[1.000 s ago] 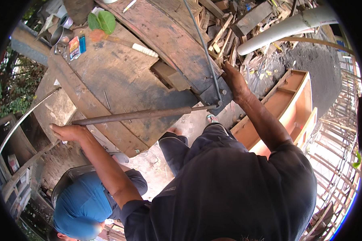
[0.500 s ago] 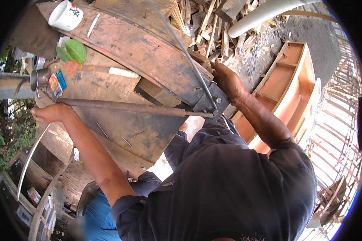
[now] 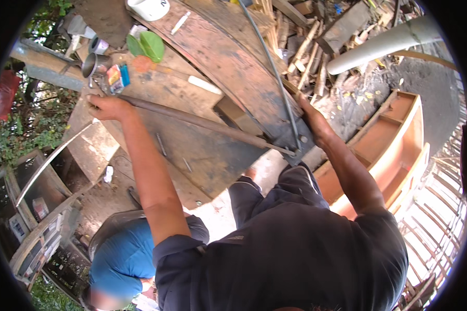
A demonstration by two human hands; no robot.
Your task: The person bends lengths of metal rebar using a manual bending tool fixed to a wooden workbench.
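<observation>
My left hand [image 3: 109, 107] is closed around the far left end of a long rusty pipe [image 3: 192, 119]. The pipe slants down to a dark metal plate [image 3: 288, 139] with upright pegs, fixed at the near end of a worn wooden plank [image 3: 218, 62]. A thin grey metal rod [image 3: 273, 54] runs along the plank and reaches those pegs beside the pipe's end. At the plank's right edge, my right hand [image 3: 316, 124] grips the wood near the rod; its fingertips are mostly hidden.
On the bench lie green leaves [image 3: 151, 46], a metal cup [image 3: 96, 65], a small colourful packet [image 3: 118, 76] and a white-handled tool [image 3: 205, 84]. A white mug [image 3: 149, 8] stands on the plank. Scrap wood [image 3: 308, 46] and a wooden frame [image 3: 394, 124] lie right. A person in blue [image 3: 122, 249] is lower left.
The view has turned, so the bench appears tilted and shifted right. More of the person in blue shows. Both hands stay at the pipe end and the plank edge.
</observation>
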